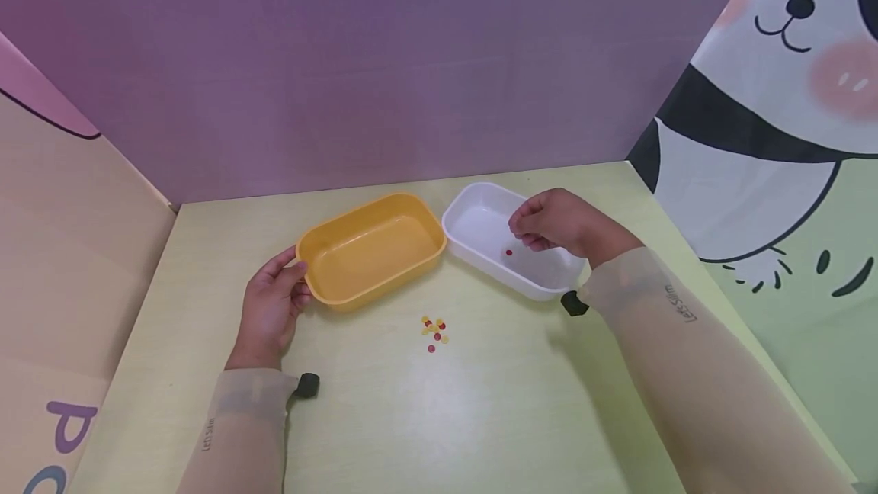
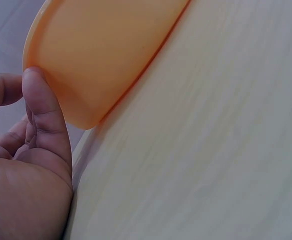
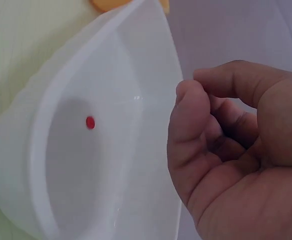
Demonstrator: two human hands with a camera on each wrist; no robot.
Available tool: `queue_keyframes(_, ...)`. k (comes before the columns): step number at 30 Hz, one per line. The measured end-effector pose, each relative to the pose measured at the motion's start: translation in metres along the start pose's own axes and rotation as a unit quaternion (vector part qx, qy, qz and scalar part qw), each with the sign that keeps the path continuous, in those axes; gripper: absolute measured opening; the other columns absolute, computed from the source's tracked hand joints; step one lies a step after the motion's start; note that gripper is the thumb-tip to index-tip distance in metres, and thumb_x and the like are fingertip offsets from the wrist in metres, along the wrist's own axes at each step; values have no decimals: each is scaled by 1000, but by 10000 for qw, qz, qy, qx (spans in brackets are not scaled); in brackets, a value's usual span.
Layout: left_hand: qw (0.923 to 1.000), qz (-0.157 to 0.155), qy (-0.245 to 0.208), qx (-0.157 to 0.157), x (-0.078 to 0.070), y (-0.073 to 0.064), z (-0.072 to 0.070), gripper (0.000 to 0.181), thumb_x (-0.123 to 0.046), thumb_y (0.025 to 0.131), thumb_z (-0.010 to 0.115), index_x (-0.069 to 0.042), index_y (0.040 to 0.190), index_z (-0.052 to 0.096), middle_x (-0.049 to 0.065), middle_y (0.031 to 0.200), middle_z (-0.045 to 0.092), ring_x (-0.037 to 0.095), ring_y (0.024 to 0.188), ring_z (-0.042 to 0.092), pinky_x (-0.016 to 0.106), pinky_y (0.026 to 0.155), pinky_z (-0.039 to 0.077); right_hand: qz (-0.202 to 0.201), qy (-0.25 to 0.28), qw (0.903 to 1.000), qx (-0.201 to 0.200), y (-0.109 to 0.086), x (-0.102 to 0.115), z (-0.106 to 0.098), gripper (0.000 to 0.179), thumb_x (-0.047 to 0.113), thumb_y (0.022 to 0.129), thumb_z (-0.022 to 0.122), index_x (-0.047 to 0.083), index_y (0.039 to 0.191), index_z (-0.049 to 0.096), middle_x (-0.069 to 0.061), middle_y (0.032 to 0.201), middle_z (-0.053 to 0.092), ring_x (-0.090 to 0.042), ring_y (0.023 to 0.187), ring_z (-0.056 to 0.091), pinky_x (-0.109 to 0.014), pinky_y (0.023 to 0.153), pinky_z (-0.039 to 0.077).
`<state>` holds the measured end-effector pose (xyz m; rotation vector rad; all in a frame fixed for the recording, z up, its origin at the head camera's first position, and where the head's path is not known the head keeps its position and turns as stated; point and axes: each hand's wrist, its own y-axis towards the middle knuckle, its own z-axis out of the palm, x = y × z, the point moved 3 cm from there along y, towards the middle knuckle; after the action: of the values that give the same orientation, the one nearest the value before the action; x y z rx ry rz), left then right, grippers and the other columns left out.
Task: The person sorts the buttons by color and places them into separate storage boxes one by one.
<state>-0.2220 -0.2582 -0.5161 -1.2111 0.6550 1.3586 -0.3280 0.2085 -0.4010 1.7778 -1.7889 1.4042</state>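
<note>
A pale yellow tabletop (image 1: 494,418) meets a plain purple wall (image 1: 384,67), with a cartoon panda (image 1: 775,90) on the right-hand wall (image 1: 789,349).

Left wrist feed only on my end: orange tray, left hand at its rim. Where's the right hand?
Observer: The right hand is over a white tray.

Operator: Anything in that one?

Observer: One small red piece shows inside it.

Operator: More of those outside?

Observer: Yes, a loose cluster of red and yellow pieces lies on the table, nearer the person than the white tray.
</note>
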Motion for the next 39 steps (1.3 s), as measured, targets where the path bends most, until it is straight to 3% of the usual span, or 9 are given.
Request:
queue_keyframes(9,10000,7,73,-1,0,-1,1,43,-16,113,71,-12,155,64,1,98,70,10,71,66,18,65,61,-408,147,9990,-71,-23,17,8,23,14,107,73,2,126,75,-6,109,74,-22,97,73,-30,89,68)
queue_keyframes(22,10000,40,46,-20,0,-1,0,42,-16,112,72,-12,153,65,1,97,71,11,70,66,19,65,61,-1131,-351,9923,369,-60,48,43,19,16,106,75,2,118,79,-12,104,74,-26,89,72,-33,83,69)
queue_keyframes(39,10000,-23,64,-28,0,-1,-1,44,-18,111,74,-14,154,65,1,98,72,12,72,67,19,67,62,-1398,-332,9853,921,-61,38,95,6,15,102,78,10,104,81,-8,92,75,-24,80,73,-38,77,69)
